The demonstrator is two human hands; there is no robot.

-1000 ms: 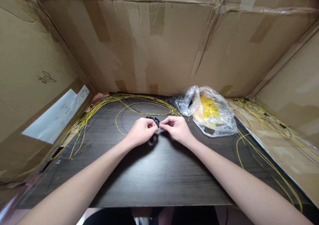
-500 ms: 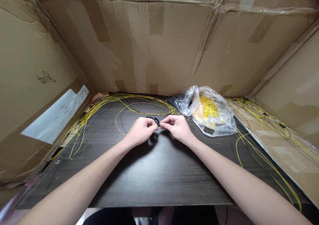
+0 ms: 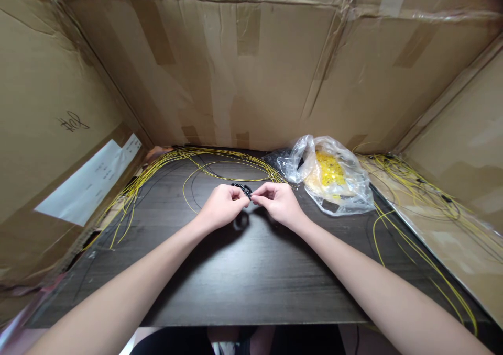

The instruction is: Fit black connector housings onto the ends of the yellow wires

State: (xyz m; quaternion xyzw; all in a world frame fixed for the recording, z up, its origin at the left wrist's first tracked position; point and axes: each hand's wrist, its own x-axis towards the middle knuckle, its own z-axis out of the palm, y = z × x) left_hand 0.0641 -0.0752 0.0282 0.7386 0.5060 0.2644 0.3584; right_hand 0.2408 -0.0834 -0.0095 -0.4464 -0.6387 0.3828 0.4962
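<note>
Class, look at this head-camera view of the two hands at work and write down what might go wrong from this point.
The small black part pinched between the left hand and right hand might slip, and it would be hard to spot on the dark tabletop. The loose yellow wires just beyond the hands could also snag on it or tangle.

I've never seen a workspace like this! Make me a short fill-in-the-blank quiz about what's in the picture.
The left hand and right hand meet at a small ____ object.
The wires on the dark tabletop are mostly ____.
The clear plastic bag lies to the ____ of the hands.
The taped walls are made of ____.

Missing words: black; yellow; right; cardboard.
</note>
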